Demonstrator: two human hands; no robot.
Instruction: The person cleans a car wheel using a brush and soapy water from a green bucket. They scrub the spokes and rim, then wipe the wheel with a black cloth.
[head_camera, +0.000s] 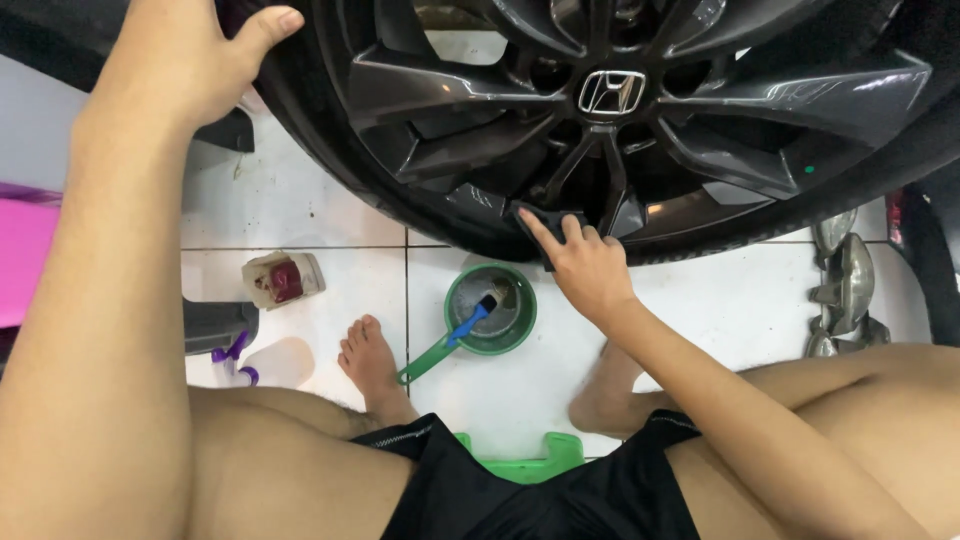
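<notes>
Your right hand (590, 268) presses a small dark pad (545, 225) against the glossy dark-grey wheel (600, 120), fingers grasping it. Your left hand (185, 60) rests open-fingered on the tyre (320, 130). A green scoop (490, 310) with a brush sits near on the floor.

A single head-worn camera looked steeply down from the seated person's eye level, close over bare knees, facing the dark grey spoked alloy wheel (600, 110) and white tiled floor (720, 300) just ahead.

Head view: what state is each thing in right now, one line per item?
Left hand: open, flat against the tyre.
Right hand: pressing a dark pad to the wheel rim.
Green scoop: upright on the floor, a brush standing in it.
Spray bottle: lying on its side.
Small tub: open.
</notes>
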